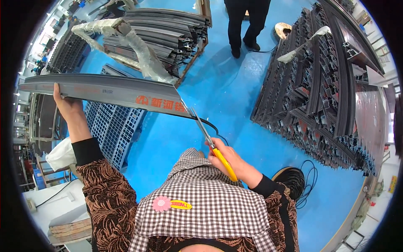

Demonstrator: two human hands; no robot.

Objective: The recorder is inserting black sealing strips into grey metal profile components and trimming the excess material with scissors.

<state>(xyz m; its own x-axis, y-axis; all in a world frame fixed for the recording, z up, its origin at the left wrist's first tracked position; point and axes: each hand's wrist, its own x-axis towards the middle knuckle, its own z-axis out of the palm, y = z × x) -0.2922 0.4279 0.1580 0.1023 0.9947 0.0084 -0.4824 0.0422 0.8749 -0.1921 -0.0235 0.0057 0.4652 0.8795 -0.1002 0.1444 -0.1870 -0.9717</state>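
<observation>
Item 1: long metal strip (105,90), grey, wrapped in protective film with red print. It is lying roughly level across the upper left of the view, its long axis running from far left to a slanted cut end near the middle. It is being held in the air above the blue floor (235,96).

Item 2: left hand (67,107). It is gripping the strip near its left end, fingers closed around the lower edge, forearm rising from the lower left.

Item 3: scissors (210,143), yellow handles, steel blades. The blades are pointing up and to the left, their tips sitting right at the lower corner of the strip's cut end. A thin dark sliver is curling off to the right of that corner.

Item 4: right hand (228,161). It is closed around the scissor handles, fingers wrapped tight. This hand is the nearer one to the cut end; the strip is lying up and to the left of it, almost in line with the blades.

Item 5: surroundings. Stacks of dark metal frame sections (327,88) are standing at right, a further stack (168,33) at upper middle with a film-wrapped bundle (126,42) lying on it, a grey plastic pallet (111,126) below the strip, coiled black cable (300,182) at lower right. Another person's legs (245,25) are showing at the top.
</observation>
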